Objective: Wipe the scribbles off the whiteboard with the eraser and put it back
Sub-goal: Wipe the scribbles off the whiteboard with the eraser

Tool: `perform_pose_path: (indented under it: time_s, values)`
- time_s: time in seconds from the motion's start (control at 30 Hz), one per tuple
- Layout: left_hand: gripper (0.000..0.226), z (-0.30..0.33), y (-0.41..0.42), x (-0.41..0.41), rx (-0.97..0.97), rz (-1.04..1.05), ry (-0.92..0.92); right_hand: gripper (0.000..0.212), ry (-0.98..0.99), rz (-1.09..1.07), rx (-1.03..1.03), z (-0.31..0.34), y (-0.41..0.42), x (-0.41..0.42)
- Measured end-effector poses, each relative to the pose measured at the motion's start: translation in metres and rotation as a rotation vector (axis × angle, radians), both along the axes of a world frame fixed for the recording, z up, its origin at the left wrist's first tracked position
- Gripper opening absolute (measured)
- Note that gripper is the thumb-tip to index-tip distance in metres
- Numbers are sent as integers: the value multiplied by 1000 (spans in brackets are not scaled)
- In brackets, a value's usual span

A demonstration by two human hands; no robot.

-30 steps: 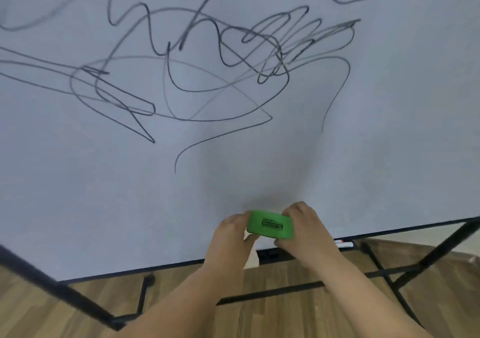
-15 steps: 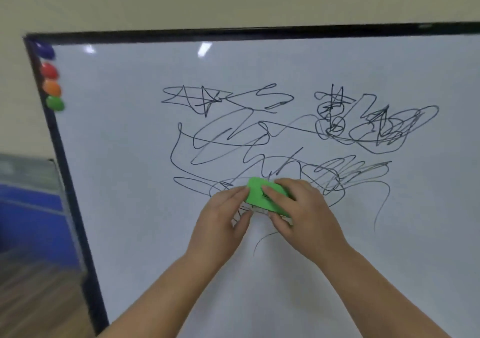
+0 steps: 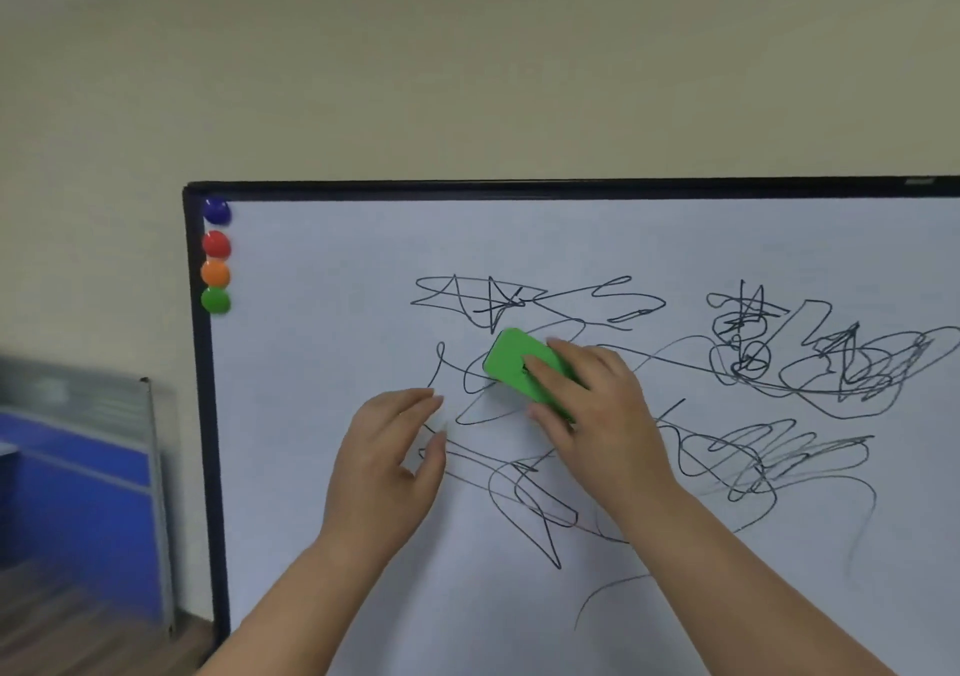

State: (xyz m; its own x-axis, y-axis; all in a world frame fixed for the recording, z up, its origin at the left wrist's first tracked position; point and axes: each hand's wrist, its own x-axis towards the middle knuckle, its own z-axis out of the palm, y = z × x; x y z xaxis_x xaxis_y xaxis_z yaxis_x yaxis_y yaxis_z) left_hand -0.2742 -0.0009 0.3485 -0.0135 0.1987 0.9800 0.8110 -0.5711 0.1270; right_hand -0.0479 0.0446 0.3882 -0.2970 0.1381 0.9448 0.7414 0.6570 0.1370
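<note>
A whiteboard (image 3: 322, 467) with a black frame fills the right and lower part of the view. Black scribbles (image 3: 810, 363) cover its middle and right side. My right hand (image 3: 597, 415) presses a green eraser (image 3: 511, 363) flat against the board, among the upper-left scribbles. My left hand (image 3: 389, 462) hovers just left of and below the eraser, fingers apart and holding nothing, a short gap away from it.
Several round magnets (image 3: 215, 272), blue, red, orange and green, sit in a column at the board's top left corner. A beige wall (image 3: 467, 77) rises behind. A blue partition (image 3: 78, 493) stands at the left over a wooden floor.
The eraser has risen from the board's bottom edge to the upper scribbles. My left hand has let go of it and my right hand alone holds it. The view has tilted up.
</note>
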Motion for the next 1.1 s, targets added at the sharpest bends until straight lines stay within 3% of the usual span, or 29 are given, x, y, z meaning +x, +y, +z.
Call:
perform_pose_path:
  time_s: [0.17, 0.33, 0.57, 0.77, 0.97, 1.1]
  values:
    - [39, 13, 17, -35, -2, 129, 31, 48, 79, -45, 73, 56, 25, -23]
    - [55, 5, 32, -55, -136, 231, 59, 50, 97, -61, 136, 83, 34, -69]
    - [55, -21, 39, -78, -242, 252, 102, 46, -321, -40, 189, 42, 37, -95]
    - [53, -26, 38, -77, -243, 194, 101, 49, 117, -153, 146, 97, 33, -66]
    - [53, -24, 37, -71, -231, 172, 101, 45, -309, -57, 168, 44, 33, -100]
    - [52, -25, 36, -70, -220, 144, 134, 45, -24, -113, 180, 61, 32, -74]
